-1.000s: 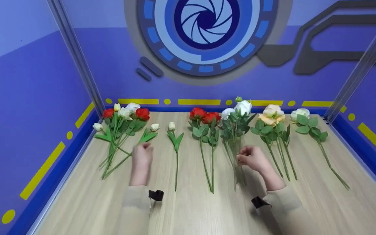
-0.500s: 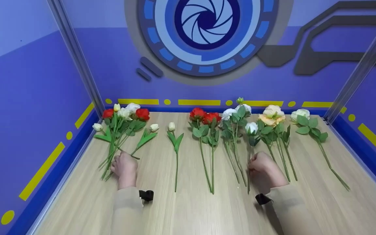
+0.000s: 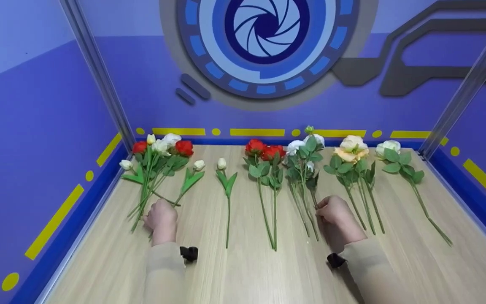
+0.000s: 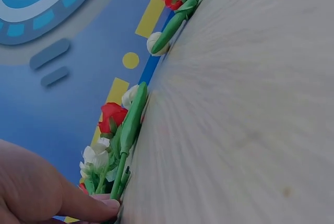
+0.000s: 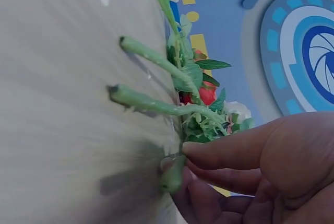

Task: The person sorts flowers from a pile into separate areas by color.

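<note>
My left hand (image 3: 161, 216) pinches the lower stem of a white tulip (image 3: 191, 179) that lies slanted at the left. In the left wrist view, thumb and finger meet on this green stem (image 4: 119, 177). Beside that tulip, a mixed bunch (image 3: 160, 147) of red and white flowers and tulips spreads its stems past my fingers. My right hand (image 3: 339, 213) pinches a white rose's stem (image 5: 173, 176) near its cut end. This rose's bloom (image 3: 310, 167) is mostly hidden by leaves, close against the right side of the white rose bunch (image 3: 302, 154).
A single white tulip (image 3: 222, 164) lies mid-left, with two red roses (image 3: 264, 148) right of it. Peach roses (image 3: 352, 150) lie beyond my right hand, and one pale white rose (image 3: 388, 147) lies far right. Blue walls (image 3: 133, 84) enclose the wooden table (image 3: 243, 274).
The right hand has lowered a raised white rose and shifted it left against the white bunch. The left hand has moved left and nearer, down onto the tulip's lower stem.
</note>
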A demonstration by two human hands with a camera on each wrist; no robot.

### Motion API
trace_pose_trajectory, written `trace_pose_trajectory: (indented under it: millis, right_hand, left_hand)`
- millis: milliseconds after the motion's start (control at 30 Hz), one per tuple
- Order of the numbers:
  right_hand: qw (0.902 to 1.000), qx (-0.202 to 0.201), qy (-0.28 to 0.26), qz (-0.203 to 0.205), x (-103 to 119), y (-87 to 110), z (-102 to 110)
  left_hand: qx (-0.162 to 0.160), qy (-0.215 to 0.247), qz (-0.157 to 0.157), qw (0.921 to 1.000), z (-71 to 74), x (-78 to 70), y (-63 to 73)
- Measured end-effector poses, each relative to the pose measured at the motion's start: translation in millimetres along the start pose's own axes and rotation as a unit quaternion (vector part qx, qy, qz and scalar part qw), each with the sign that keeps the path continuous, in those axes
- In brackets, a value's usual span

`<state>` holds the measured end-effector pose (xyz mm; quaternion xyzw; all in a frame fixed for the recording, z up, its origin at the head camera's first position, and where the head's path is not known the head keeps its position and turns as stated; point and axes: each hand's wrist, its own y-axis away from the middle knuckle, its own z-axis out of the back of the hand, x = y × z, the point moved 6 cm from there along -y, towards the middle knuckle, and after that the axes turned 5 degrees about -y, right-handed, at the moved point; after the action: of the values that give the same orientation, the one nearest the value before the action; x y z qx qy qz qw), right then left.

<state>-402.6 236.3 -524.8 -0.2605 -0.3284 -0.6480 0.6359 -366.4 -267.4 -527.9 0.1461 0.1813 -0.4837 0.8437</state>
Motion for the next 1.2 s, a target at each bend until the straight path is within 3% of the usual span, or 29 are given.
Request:
trace_pose_trajectory:
  millis: [233, 467, 700, 900, 1033, 1200]
  right_hand:
    - [0.9993, -0.024, 0.025, 0.016, -1, -0.5, -1]
    - [0.998, -0.026, 0.053, 0.022, -1, -0.1, -2]
    - [0.9987, -0.016, 0.048, 0.002, -1, 0.4, -2]
    - [0.9991, -0.027, 0.033, -0.004, 7, 4.0, 2]
    - [0.9979, -0.046, 0.039, 0.025, 22, 8.3, 3]
    - [0.9947, -0.061, 0.031, 0.077, 45, 16.1, -8]
  left_hand:
    - [0.035, 0.011, -0.019, 0.9991, 4.4, -7.6, 4.9]
    - [0.069, 0.104, 0.014, 0.9921, 7.3, -10.8, 10.7]
    - [0.042, 0.144, -0.03, 0.9883, 10.6, -23.6, 10.2]
    - [0.037, 0.206, -0.06, 0.9759, 11.8, -37.3, 11.1]
    - [0.036, 0.233, -0.081, 0.9685, 13.9, -48.3, 12.8]
    - [0.074, 0.31, -0.091, 0.9434, 9.1, -62.3, 16.2]
